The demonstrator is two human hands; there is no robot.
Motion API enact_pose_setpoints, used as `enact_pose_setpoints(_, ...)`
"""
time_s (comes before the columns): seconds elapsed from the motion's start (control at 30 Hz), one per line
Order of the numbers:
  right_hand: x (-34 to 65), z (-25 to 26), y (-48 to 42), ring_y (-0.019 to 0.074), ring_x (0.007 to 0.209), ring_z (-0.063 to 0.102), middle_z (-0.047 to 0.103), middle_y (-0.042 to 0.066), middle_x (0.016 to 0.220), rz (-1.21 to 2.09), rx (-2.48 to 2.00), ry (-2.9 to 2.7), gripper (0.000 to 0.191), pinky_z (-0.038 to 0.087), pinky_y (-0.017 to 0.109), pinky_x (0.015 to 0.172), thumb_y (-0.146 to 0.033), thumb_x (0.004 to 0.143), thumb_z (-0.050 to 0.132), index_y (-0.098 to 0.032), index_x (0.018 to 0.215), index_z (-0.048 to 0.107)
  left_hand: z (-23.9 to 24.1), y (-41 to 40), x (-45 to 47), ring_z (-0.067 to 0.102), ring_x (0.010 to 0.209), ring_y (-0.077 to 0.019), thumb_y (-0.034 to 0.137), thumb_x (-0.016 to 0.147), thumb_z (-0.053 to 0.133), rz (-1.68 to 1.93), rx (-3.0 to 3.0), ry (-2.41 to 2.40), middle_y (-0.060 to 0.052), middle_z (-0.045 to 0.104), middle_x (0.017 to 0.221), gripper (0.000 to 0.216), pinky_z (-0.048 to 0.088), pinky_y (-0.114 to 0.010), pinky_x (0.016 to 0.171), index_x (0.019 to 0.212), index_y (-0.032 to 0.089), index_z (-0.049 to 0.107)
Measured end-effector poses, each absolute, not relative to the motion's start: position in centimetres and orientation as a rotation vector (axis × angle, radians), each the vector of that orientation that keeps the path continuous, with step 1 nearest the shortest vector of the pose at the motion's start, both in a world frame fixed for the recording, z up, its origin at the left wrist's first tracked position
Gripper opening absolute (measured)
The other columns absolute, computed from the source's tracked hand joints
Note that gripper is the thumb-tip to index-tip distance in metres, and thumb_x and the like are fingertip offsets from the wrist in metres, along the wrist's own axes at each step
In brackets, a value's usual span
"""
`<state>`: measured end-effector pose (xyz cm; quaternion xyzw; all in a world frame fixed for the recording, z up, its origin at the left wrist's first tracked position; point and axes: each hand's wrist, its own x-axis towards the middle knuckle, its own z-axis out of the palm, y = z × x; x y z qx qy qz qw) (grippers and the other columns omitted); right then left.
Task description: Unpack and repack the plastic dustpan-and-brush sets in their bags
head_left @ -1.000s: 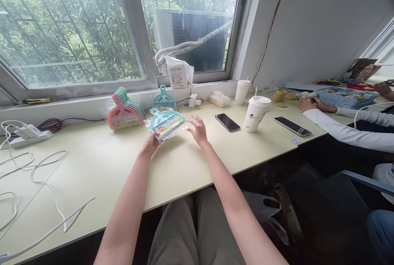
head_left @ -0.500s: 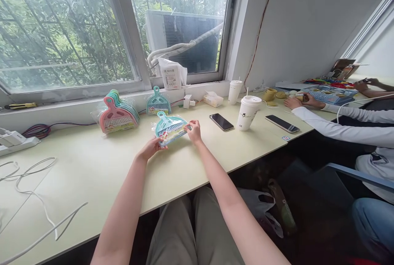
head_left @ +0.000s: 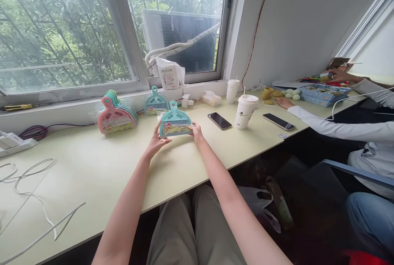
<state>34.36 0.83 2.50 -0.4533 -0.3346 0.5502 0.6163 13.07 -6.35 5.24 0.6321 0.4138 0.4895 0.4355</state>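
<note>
Both my hands hold a wrapped teal dustpan and brush set [head_left: 175, 123] upright above the table, its handle pointing up. My left hand [head_left: 157, 142] grips its lower left side, and my right hand [head_left: 196, 131] closes on its lower right corner. Clear plastic film sticks out at the set's left edge. Behind it, a second teal dustpan set [head_left: 156, 103] leans against the window ledge. To the left stands a row of several wrapped dustpan sets [head_left: 115, 117], pink at the front and teal or green behind.
A black phone [head_left: 219, 120], a lidded white cup [head_left: 245, 113], another white cup [head_left: 232, 91] and a tissue pack [head_left: 211, 98] stand to the right. A white cable [head_left: 40, 199] loops at left. A co-worker's sleeve [head_left: 323, 123] reaches over the table near a blue box [head_left: 323, 96].
The dustpan set has gone from tilted back to upright, facing me, and shifted slightly right. My left hand has moved up its side. The co-worker's hands have moved apart.
</note>
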Motion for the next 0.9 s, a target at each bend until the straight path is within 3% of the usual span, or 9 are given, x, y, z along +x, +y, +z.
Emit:
enact_pose_setpoints(0.07, 34.6, 2.6, 0.8, 0.0130, 0.073, 0.063, 0.066, 0.001, 0.088, 1.275, -1.037, -0.724, 0.024, 0.054, 0.025, 0.061, -0.010, 0.072, 0.055, -0.019, 0.094, 0.056, 4.9, -6.1, 13.3, 0.065, 0.084, -0.0147, 0.032, 0.061, 0.083, 1.244, 1.700, 1.036, -0.011, 0.055, 0.132, 0.098, 0.055, -0.030, 0.076, 0.146, 0.033, 0.034)
enact_pose_setpoints(0.13, 34.6, 2.7, 0.6, 0.0132, 0.073, 0.064, 0.066, 0.001, 0.087, 1.284, -1.022, -0.725, 0.023, 0.055, 0.026, 0.064, -0.010, 0.073, 0.056, -0.020, 0.093, 0.055, 4.4, -5.7, 13.3, 0.064, 0.085, -0.0160, 0.037, 0.068, 0.077, 1.324, 1.776, 1.119, -0.009, 0.061, 0.121, 0.063, 0.054, -0.028, 0.072, 0.127, 0.026, 0.060)
enact_pose_setpoints(0.2, 34.5, 2.7, 0.5, 0.0141, 0.075, 0.065, 0.066, 0.001, 0.087, 1.295, -1.004, -0.758, 0.023, 0.055, 0.027, 0.066, -0.010, 0.073, 0.057, -0.020, 0.093, 0.054, 4.0, -5.3, 13.3, 0.063, 0.078, -0.0155, 0.041, 0.076, 0.067, 1.439, 1.763, 1.257, -0.008, 0.066, 0.105, 0.036, 0.052, -0.025, 0.063, 0.104, 0.020, 0.073)
enact_pose_setpoints(0.27, 34.3, 2.8, 0.4, 0.0153, 0.077, 0.065, 0.066, 0.001, 0.087, 1.299, -0.995, -0.797, 0.023, 0.056, 0.029, 0.068, -0.011, 0.073, 0.058, -0.021, 0.094, 0.053, 3.8, -5.1, 13.3, 0.063, 0.069, -0.0135, 0.043, 0.081, 0.060, 1.532, 1.683, 1.345, -0.008, 0.066, 0.099, 0.034, 0.049, -0.024, 0.055, 0.098, 0.018, 0.075)
enact_pose_setpoints(0.4, 33.7, 3.1, 0.2, 0.0184, 0.081, 0.066, 0.068, 0.002, 0.085, 1.262, -1.010, -0.891, 0.023, 0.055, 0.032, 0.072, -0.015, 0.070, 0.064, -0.021, 0.087, 0.051, 3.7, -5.6, 13.9, 0.063, 0.059, -0.0102, 0.043, 0.087, 0.051, 1.657, 1.635, 1.378, -0.006, 0.065, 0.103, 0.039, 0.048, -0.023, 0.054, 0.113, 0.021, 0.070)
enact_pose_setpoints(0.6, 32.8, 3.0, -0.4, 0.0200, 0.080, 0.065, 0.069, 0.004, 0.085, 1.158, -0.877, -1.047, 0.027, 0.053, 0.034, 0.073, -0.022, 0.068, 0.065, -0.021, 0.088, 0.047, 4.2, -6.7, 13.5, 0.065, 0.065, -0.0122, 0.037, 0.088, 0.055, 1.835, 1.617, 1.723, -0.003, 0.069, 0.094, 0.060, 0.047, -0.024, 0.065, 0.144, 0.026, 0.041)
enact_pose_setpoints(0.67, 32.3, 2.3, -0.5, 0.0188, 0.081, 0.065, 0.069, 0.004, 0.088, 1.111, -0.857, -1.073, 0.026, 0.052, 0.034, 0.075, -0.021, 0.069, 0.061, -0.022, 0.089, 0.045, 4.5, -6.3, 12.4, 0.068, 0.073, -0.0164, 0.038, 0.084, 0.060, 1.729, 1.583, 1.849, -0.004, 0.072, 0.092, 0.055, 0.047, -0.025, 0.068, 0.137, 0.023, 0.052)
enact_pose_setpoints(0.77, 31.0, 1.2, -0.3, 0.0184, 0.086, 0.063, 0.068, 0.006, 0.095, 1.022, -0.908, -1.145, 0.026, 0.051, 0.034, 0.077, -0.022, 0.072, 0.056, -0.022, 0.094, 0.042, 4.7, -5.2, 9.6, 0.069, 0.081, -0.0214, 0.037, 0.080, 0.065, 1.462, 1.666, 1.932, -0.006, 0.074, 0.087, 0.029, 0.047, -0.028, 0.072, 0.104, 0.021, 0.072)
enact_pose_setpoints(0.9, 27.3, 0.5, 0.5, 0.0197, 0.089, 0.062, 0.066, 0.009, 0.103, 0.854, -1.038, -1.400, 0.025, 0.050, 0.032, 0.074, -0.023, 0.077, 0.051, -0.022, 0.100, 0.041, 4.7, -4.2, 4.0, 0.070, 0.079, -0.0203, 0.032, 0.075, 0.069, 1.413, 1.770, 1.877, -0.004, 0.074, 0.080, 0.018, 0.048, -0.028, 0.075, 0.089, 0.021, 0.074)
